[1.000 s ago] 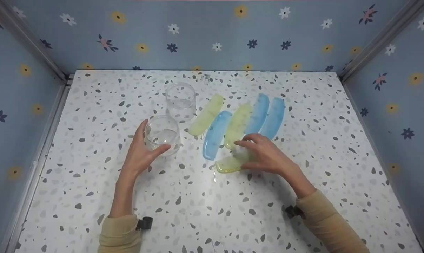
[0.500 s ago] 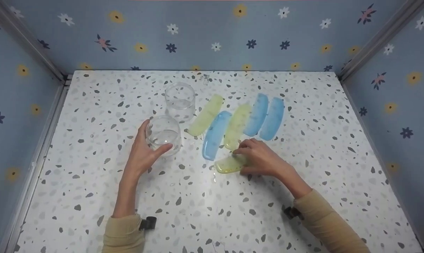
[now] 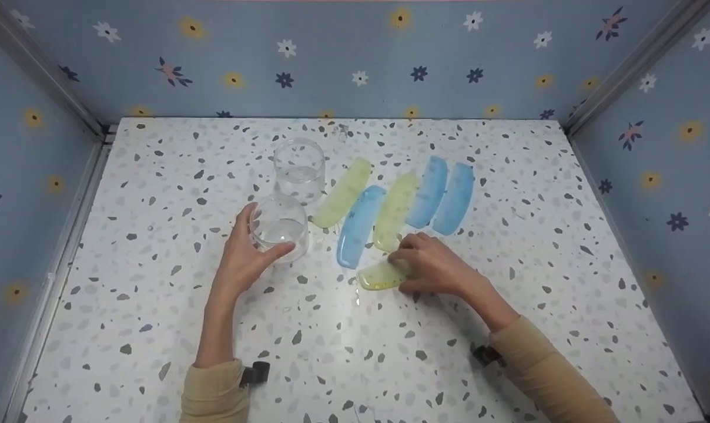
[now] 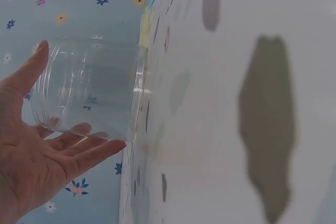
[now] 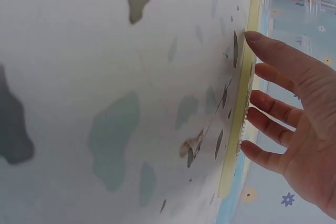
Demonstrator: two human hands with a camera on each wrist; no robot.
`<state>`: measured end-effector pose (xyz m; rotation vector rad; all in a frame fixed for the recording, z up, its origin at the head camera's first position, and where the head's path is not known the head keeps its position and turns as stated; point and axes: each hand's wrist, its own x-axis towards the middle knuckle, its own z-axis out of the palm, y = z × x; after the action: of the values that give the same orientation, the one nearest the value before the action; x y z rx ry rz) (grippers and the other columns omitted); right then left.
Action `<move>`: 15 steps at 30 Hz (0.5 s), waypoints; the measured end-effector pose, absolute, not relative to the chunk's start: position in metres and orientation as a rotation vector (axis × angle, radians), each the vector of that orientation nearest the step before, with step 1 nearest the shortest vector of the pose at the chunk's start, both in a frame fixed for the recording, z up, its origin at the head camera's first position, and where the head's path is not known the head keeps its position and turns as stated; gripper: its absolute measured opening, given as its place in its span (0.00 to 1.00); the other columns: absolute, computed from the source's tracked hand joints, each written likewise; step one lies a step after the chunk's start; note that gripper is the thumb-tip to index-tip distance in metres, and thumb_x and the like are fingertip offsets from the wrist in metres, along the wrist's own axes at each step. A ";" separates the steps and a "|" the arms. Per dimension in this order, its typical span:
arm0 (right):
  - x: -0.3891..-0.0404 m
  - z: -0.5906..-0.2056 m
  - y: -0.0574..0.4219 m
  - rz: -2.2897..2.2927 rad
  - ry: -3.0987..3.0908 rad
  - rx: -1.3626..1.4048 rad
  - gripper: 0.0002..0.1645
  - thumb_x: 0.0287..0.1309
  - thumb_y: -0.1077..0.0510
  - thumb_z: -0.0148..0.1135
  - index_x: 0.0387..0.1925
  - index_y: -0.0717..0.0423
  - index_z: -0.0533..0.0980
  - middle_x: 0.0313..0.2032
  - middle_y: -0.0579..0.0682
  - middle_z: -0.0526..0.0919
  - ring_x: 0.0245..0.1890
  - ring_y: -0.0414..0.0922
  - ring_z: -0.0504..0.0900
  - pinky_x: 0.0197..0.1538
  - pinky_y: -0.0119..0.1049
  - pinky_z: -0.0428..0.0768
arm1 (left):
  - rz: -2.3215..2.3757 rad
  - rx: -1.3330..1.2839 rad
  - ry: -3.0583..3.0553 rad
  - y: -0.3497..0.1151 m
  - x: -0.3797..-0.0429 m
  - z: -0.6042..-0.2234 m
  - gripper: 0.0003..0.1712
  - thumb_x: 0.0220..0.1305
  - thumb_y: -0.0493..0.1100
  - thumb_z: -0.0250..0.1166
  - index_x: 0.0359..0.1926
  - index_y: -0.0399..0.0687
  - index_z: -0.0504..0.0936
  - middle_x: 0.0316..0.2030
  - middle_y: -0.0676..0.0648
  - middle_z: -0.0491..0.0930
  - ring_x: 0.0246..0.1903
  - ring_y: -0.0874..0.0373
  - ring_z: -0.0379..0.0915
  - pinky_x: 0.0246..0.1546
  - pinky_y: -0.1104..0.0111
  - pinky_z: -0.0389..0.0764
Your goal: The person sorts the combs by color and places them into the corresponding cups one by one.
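My left hand holds a clear round jar, thumb on its near side and fingers round its left side. In the left wrist view the jar looks see-through, with ridges at its mouth. My right hand pinches a yellow-green translucent comb lying crosswise on the table. In the right wrist view my thumb touches one long edge of this comb, and my fingertips lie along its toothed side. The head view has the comb's right part hidden beneath my hand.
A second clear jar stands just behind the held one. Two more yellow-green combs, one at the left, and three blue combs, one nearest the front, lie slanted behind my right hand. Flowered walls enclose the speckled table.
My left hand and its jar have shifted slightly right. My right hand has lowered onto the front yellow-green comb, and its fingers have drawn in on it. The other combs have stayed put.
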<state>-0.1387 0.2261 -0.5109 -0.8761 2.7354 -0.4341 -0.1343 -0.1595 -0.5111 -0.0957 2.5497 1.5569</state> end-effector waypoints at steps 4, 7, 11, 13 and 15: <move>-0.140 -0.511 0.225 -0.412 2.736 -0.862 0.34 0.43 0.50 0.79 0.57 0.43 0.83 0.53 0.47 0.80 0.53 0.46 0.77 0.57 0.42 0.80 | 1.544 -0.089 2.544 -0.156 -0.134 -0.510 0.69 0.54 0.65 0.77 0.83 0.53 0.42 0.81 0.41 0.51 0.81 0.42 0.46 0.81 0.43 0.53; -0.141 -0.510 0.222 -0.397 2.735 -0.859 0.33 0.42 0.51 0.78 0.56 0.44 0.83 0.53 0.47 0.80 0.52 0.46 0.77 0.57 0.42 0.81 | 1.537 -0.096 2.533 -0.154 -0.132 -0.509 0.70 0.53 0.66 0.77 0.83 0.55 0.42 0.81 0.42 0.52 0.81 0.42 0.47 0.80 0.42 0.54; -0.141 -0.508 0.219 -0.363 2.728 -0.863 0.33 0.43 0.51 0.79 0.56 0.46 0.83 0.53 0.47 0.80 0.52 0.46 0.77 0.57 0.42 0.82 | 1.541 -0.097 2.520 -0.149 -0.132 -0.509 0.69 0.52 0.65 0.78 0.83 0.57 0.43 0.81 0.42 0.51 0.81 0.40 0.46 0.80 0.41 0.52; -0.141 -0.507 0.217 -0.331 2.721 -0.866 0.33 0.43 0.52 0.79 0.56 0.47 0.82 0.53 0.47 0.80 0.52 0.46 0.77 0.57 0.42 0.82 | 1.554 -0.087 2.512 -0.145 -0.133 -0.509 0.68 0.53 0.63 0.78 0.83 0.57 0.44 0.81 0.42 0.52 0.81 0.41 0.47 0.80 0.41 0.52; -0.141 -0.506 0.216 -0.291 2.712 -0.874 0.34 0.43 0.53 0.78 0.56 0.48 0.82 0.52 0.47 0.80 0.52 0.46 0.76 0.58 0.42 0.82 | 1.574 -0.072 2.501 -0.143 -0.134 -0.510 0.67 0.53 0.61 0.79 0.82 0.57 0.45 0.80 0.43 0.54 0.80 0.42 0.50 0.80 0.42 0.54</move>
<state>-0.1413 0.2165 -0.5057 -0.8743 2.7124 -0.2913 -0.1338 -0.1429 -0.5095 -0.0718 2.5014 1.5741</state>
